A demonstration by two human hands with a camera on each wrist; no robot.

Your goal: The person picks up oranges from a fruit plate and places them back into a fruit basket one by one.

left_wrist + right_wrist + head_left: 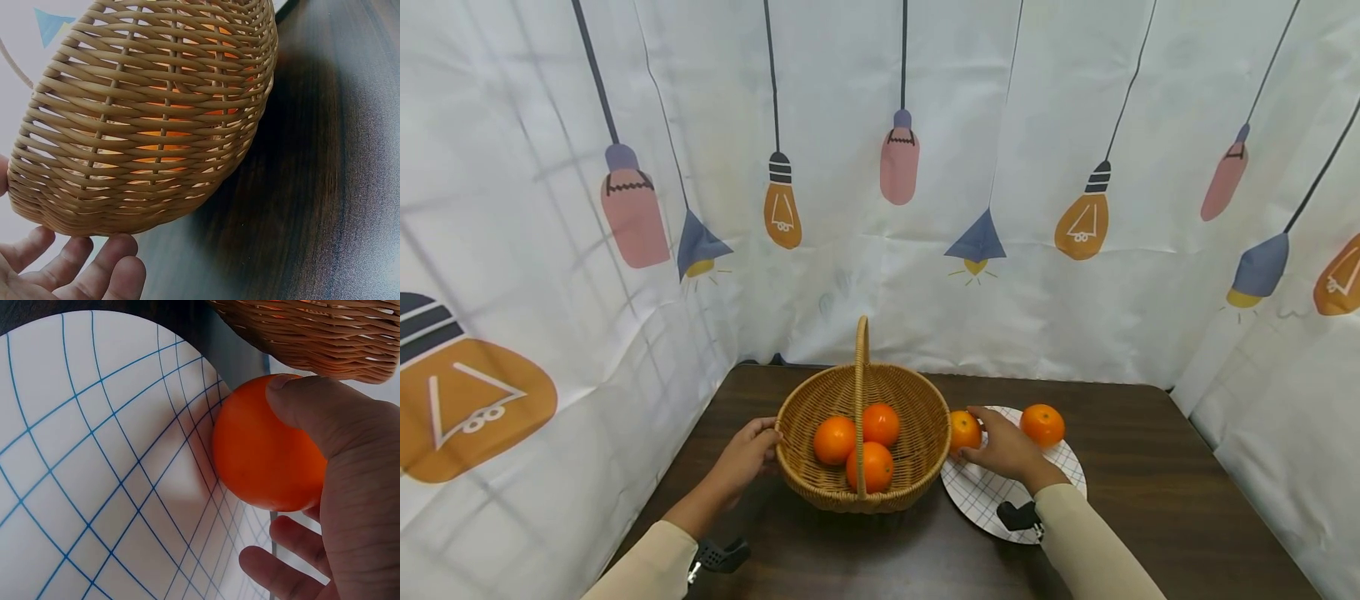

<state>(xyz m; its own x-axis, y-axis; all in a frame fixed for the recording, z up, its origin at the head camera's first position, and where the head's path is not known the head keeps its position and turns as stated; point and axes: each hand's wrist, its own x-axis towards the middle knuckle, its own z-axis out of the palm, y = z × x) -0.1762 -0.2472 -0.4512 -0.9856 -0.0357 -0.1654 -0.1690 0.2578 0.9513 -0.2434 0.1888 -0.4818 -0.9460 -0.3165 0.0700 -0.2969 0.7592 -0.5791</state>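
A woven wicker basket (917,433) with an arched handle stands on the table, three oranges (835,440) inside it. My left hand (751,450) grips the basket's left rim, thumb on top and fingers (119,256) against the outer side. Between the thumb and fingers of my right hand (1006,447) is another orange (269,447), held just above the left part of a white plate (94,456) with blue grid lines. Part of this orange is hidden behind the right hand. One more orange (1042,426) rests on the plate's far right.
The dark wooden table (1157,492) extends to the right of the plate. A white curtain (850,292) printed with lamps and bulbs hangs behind the table and along its sides. Each wrist wears a black strap (721,556).
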